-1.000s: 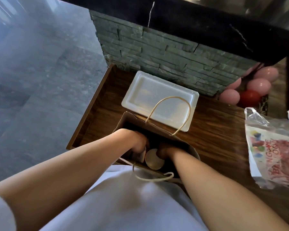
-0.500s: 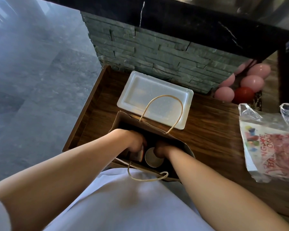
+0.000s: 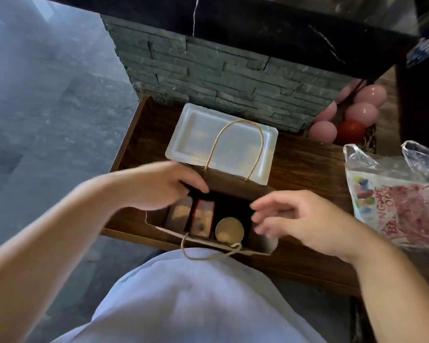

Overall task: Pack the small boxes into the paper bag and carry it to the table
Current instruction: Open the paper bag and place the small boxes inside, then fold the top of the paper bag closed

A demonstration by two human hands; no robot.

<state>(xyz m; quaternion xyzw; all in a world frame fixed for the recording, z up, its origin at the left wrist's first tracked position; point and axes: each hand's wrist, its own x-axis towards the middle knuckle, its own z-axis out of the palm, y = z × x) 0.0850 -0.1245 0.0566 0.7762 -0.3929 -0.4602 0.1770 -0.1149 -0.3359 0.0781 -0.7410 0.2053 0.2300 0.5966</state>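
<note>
tray (image 3: 196, 137) lying white on shelf (image 3: 305, 164), just below stone wall (image 3: 208, 70) | balloons (image 3: 344, 120) sitting pink and red at wall's right end | plastic bag (image 3: 401, 199) lying printed on shelf's right side | floor (image 3: 47, 107) showing grey at left

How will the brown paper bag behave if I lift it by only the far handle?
The paper bag would probably tilt toward the person, since its near handle hangs slack over the rim. Its thin walls look floppy. The small boxes and round container inside may slide.
</note>
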